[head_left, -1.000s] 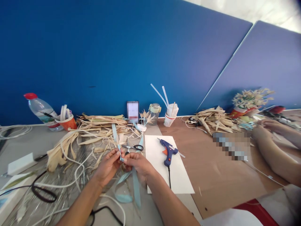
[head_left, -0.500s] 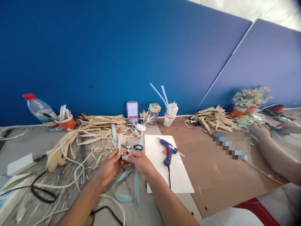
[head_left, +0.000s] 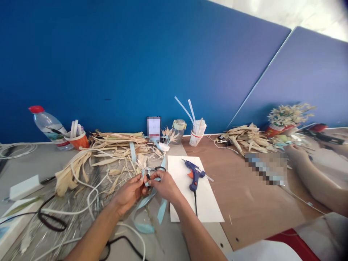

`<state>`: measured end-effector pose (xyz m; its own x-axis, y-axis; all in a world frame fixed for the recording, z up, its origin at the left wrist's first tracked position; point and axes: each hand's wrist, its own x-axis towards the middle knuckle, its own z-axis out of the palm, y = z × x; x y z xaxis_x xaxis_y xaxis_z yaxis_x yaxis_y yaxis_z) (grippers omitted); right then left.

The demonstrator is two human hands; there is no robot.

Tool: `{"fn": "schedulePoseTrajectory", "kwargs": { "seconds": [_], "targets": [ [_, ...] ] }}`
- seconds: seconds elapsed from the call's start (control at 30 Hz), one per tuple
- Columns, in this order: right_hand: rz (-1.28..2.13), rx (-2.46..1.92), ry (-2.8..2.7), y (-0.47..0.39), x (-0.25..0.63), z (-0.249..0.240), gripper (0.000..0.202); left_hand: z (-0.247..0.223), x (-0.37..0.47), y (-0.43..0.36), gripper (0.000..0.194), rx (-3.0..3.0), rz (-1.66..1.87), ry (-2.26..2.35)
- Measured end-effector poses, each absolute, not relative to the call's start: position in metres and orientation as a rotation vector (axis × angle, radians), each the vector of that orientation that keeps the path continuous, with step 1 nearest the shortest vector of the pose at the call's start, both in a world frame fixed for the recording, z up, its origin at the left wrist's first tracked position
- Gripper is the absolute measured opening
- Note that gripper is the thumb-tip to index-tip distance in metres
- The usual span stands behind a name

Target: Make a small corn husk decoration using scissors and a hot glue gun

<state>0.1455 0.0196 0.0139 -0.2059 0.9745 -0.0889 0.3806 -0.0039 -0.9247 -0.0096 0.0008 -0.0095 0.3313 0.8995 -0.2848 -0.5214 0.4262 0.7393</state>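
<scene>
Pinched in my left hand (head_left: 129, 195) is a small pale flower (head_left: 141, 163), seemingly of dried husk, its petals upright above the fingertips. My right hand (head_left: 165, 185) closes thumb and finger on a light-blue strip (head_left: 144, 228) right beside the flower's stem. Part of the strip loops down onto the table below both hands. Fingers hide most of the stem and where the strip meets it. Black-handled scissors (head_left: 160, 169) lie just behind the hands. A blue glue gun (head_left: 194, 175) rests on white paper (head_left: 208, 212) right of my right hand.
Dried husks (head_left: 119, 138) and white cables (head_left: 89, 197) crowd the left side. Against the blue partition (head_left: 122, 65) stand a bottle (head_left: 50, 125), an orange cup (head_left: 81, 141), a phone (head_left: 154, 127) and a white cup (head_left: 196, 138). Another person's arm (head_left: 315, 181) reaches in at right.
The flower's petals now show above my left fingers, where a narrow pale shape stood before. My right hand has shifted slightly right and up, and the hanging strip's tail has moved.
</scene>
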Motion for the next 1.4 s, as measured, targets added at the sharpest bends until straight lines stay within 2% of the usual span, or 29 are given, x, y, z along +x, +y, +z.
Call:
{"fn": "schedulePoseTrajectory", "kwargs": {
  "seconds": [0.17,0.27,0.47,0.73,0.9,1.13,1.4],
  "targets": [
    [1.150,-1.419,-1.684,0.021,0.147,0.009,0.014,-0.013,-0.010,0.001,0.013,0.610,1.018,0.799],
    [1.159,-1.379,-1.688,0.021,0.147,0.008,0.013,-0.010,-0.010,0.001,0.014,0.621,1.034,0.820],
    [1.309,-1.403,-1.674,0.022,0.149,0.008,0.008,-0.005,-0.008,0.000,0.018,0.656,1.066,0.881],
    [1.498,-1.259,-1.527,0.020,0.152,0.009,0.015,-0.008,-0.008,0.000,0.025,0.823,1.057,0.977],
    [1.484,-1.219,-1.451,0.017,0.146,0.012,0.024,-0.012,-0.010,0.002,0.025,0.890,1.088,0.997],
    [1.442,-1.211,-1.464,0.013,0.142,0.020,0.015,-0.011,-0.009,0.004,0.022,0.812,1.203,0.998],
    [1.371,-1.241,-1.582,0.014,0.141,0.013,0.011,-0.018,-0.010,0.005,0.027,1.060,1.193,1.237]
  ]
}}
